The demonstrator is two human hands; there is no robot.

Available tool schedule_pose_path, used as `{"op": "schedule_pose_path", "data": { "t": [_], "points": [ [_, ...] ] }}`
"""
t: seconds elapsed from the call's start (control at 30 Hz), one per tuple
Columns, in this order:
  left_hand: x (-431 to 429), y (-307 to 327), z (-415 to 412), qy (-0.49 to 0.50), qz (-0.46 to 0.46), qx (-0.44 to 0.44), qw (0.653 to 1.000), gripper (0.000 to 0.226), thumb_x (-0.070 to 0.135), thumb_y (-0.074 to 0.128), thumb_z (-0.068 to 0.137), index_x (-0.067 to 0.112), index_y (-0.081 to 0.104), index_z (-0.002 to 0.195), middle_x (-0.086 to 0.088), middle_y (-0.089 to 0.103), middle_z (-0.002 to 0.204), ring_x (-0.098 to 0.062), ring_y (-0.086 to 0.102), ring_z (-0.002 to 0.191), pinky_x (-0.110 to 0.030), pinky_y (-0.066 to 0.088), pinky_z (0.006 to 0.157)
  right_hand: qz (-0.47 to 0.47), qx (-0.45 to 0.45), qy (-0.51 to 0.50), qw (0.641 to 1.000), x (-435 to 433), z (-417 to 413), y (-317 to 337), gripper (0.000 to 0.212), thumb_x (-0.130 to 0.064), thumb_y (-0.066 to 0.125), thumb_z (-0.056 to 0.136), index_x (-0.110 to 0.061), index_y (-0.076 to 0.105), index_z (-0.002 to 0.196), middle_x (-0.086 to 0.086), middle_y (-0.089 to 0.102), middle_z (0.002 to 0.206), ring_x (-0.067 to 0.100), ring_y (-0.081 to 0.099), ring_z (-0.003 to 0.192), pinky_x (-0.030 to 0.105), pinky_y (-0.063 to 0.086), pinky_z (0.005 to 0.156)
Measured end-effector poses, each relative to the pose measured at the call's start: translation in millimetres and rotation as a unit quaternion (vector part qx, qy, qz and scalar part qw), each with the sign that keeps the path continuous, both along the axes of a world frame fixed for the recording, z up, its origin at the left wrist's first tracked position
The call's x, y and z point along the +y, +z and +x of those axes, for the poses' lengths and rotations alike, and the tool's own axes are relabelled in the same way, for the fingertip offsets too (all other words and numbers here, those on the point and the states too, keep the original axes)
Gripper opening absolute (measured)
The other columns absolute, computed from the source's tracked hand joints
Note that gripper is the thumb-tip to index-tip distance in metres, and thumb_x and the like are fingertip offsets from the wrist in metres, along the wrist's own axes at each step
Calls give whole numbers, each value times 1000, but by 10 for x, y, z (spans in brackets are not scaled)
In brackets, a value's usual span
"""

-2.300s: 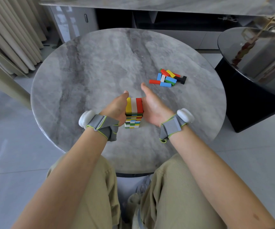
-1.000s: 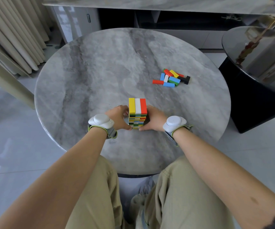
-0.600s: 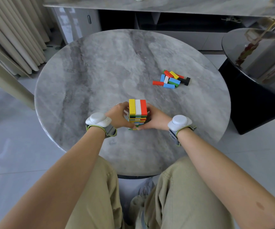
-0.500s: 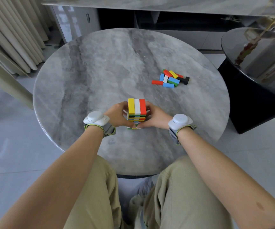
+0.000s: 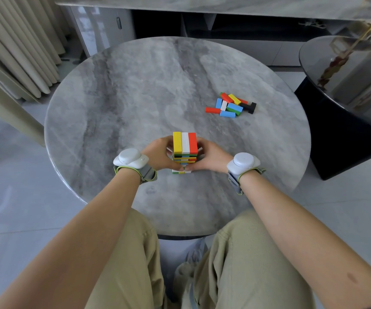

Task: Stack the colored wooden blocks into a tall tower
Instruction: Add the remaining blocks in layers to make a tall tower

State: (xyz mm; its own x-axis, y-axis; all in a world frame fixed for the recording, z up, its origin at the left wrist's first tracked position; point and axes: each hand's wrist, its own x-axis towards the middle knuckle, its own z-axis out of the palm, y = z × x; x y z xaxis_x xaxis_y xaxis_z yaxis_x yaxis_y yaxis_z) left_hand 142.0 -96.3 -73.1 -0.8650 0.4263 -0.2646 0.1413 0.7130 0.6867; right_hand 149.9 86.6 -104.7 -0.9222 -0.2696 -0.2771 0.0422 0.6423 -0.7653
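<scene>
A tower of colored wooden blocks (image 5: 185, 143) stands near the front of the round marble table (image 5: 135, 90). Its top layer is a yellow, a white and a red block side by side. My left hand (image 5: 157, 156) presses against the tower's left side and my right hand (image 5: 211, 156) against its right side, thumbs meeting low at the front. The bottom layer shows below my fingers. A loose pile of several blocks (image 5: 230, 105) in red, blue, yellow, white, green and black lies farther back on the right.
A dark round side table (image 5: 347, 121) with a glossy top stands close on the right. Curtains (image 5: 13, 52) hang at the left. A low cabinet (image 5: 202, 21) runs behind the table. My knees sit under the near table edge.
My hands turned from open palms beside the tower to gripping its sides, and slid from the base up toward the middle. The loose pile has not moved.
</scene>
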Motion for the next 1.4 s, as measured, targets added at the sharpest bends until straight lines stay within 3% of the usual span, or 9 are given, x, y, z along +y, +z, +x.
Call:
{"op": "schedule_pose_path", "data": {
  "t": [0.07, 0.17, 0.33, 0.57, 0.77, 1.03, 1.13, 1.27, 1.4],
  "points": [
    [4, 9, 7, -4, -2, 3, 1000, 72, 14, 82, 69, 14, 47, 131, -2, 60, 118, -7, 49, 93, -4, 36, 59, 2, -4, 2, 1000, -6, 2, 9, 66, -27, 85, 62, -18, 52, 119, 3, 64, 109, 23, 65, 95, 44, 53, 88],
    [5, 18, 20, -5, -8, 1, 1000, 73, 15, 82, 68, 14, 47, 132, -1, 60, 117, -7, 49, 93, -15, 36, 75, -2, -13, 7, 1000, -25, 5, 20, 71, -31, 85, 57, -20, 52, 119, 5, 63, 112, 24, 65, 97, 46, 53, 88],
    [9, 39, 26, -13, 1, 6, 1000, 73, 17, 83, 68, 15, 47, 132, 0, 59, 116, -7, 49, 94, -7, 35, 69, -16, -3, 4, 1000, -14, -5, 10, 82, -45, 83, 50, -27, 49, 122, 1, 59, 118, 17, 60, 106, 43, 51, 94],
    [13, 40, 15, -14, 5, 6, 1000, 70, 16, 82, 69, 13, 49, 131, -4, 61, 122, -7, 50, 94, -13, 35, 77, -3, 11, -4, 1000, 2, -4, 37, 69, -27, 85, 63, -19, 51, 123, 0, 59, 118, 17, 56, 108, 41, 46, 99],
    [16, 27, 6, -13, 6, 5, 1000, 72, 17, 83, 68, 13, 49, 131, -4, 61, 122, -8, 51, 94, -16, 36, 79, 1, 18, -6, 1000, 4, -7, 54, 69, -26, 85, 63, -17, 52, 122, -1, 60, 116, 18, 56, 108, 41, 45, 99],
    [-7, 49, 1, 1, 17, 4, 1000, 75, 17, 84, 66, 15, 48, 132, 2, 59, 117, -7, 51, 97, -13, 38, 75, -14, 8, 11, 1000, 17, 37, 159, 73, -21, 84, 66, -17, 44, 128, -3, 53, 122, 11, 48, 112, 27, 38, 100],
    [-10, 48, -6, -2, 16, 5, 1000, 71, 17, 84, 66, 14, 51, 129, -2, 61, 119, -8, 52, 96, -16, 37, 79, -4, 8, 11, 1000, 17, 35, 160, 77, -28, 86, 63, -19, 47, 128, -2, 55, 127, 13, 50, 117, 34, 39, 105],
    [-10, 58, -4, -6, 14, 9, 1000, 68, 16, 83, 67, 14, 53, 128, -2, 62, 119, -7, 53, 96, -17, 37, 80, 10, 13, 11, 1000, 0, 32, 162, 91, -57, 81, 47, -27, 50, 128, -8, 58, 126, 14, 52, 118, 41, 42, 103],
    [-8, 57, -8, -11, 17, 12, 1000, 69, 16, 83, 67, 14, 52, 129, -3, 62, 120, -7, 53, 96, -17, 38, 80, 8, 18, 5, 1000, -11, 36, 188, 89, -62, 77, 44, -30, 52, 123, -8, 59, 123, 15, 52, 117, 42, 43, 103]
  ]
}}
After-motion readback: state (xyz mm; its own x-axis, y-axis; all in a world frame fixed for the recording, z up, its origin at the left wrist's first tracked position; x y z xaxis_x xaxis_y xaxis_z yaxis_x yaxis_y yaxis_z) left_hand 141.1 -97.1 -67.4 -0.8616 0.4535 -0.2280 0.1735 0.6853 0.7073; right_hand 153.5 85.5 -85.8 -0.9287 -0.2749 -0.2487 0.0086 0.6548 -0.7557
